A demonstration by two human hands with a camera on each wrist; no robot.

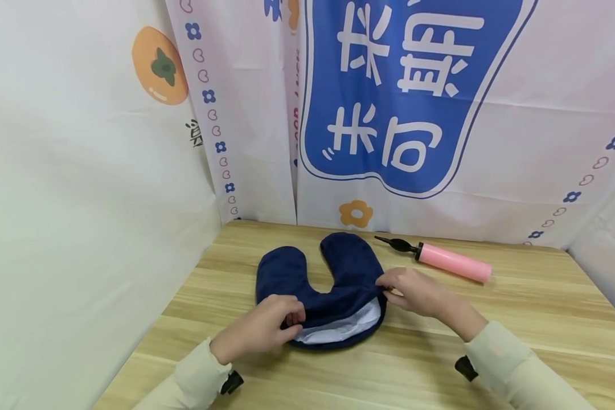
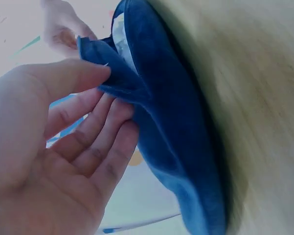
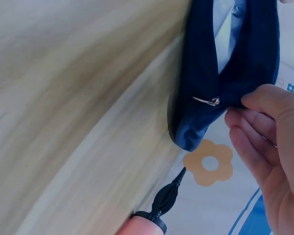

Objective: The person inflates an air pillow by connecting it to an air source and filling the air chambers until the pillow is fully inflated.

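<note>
A navy U-shaped neck pillow (image 1: 356,265) lies on the table with its curved end toward me. Along that end its zipped opening gapes, showing a white inner layer (image 1: 338,330). My left hand (image 1: 266,324) pinches the upper edge of the opening at its left side, thumb on top and fingers beneath in the left wrist view. At the opposite end, my right hand (image 1: 412,290) pinches the same edge between thumb and fingers. Close to those fingertips hangs a small metal zipper pull (image 3: 213,102).
A pink hand pump (image 1: 453,262) with a black nozzle lies behind my right hand. The wooden table (image 1: 517,302) meets a printed cloth (image 1: 261,142) at the back and a white wall cloth (image 1: 82,228) on the left.
</note>
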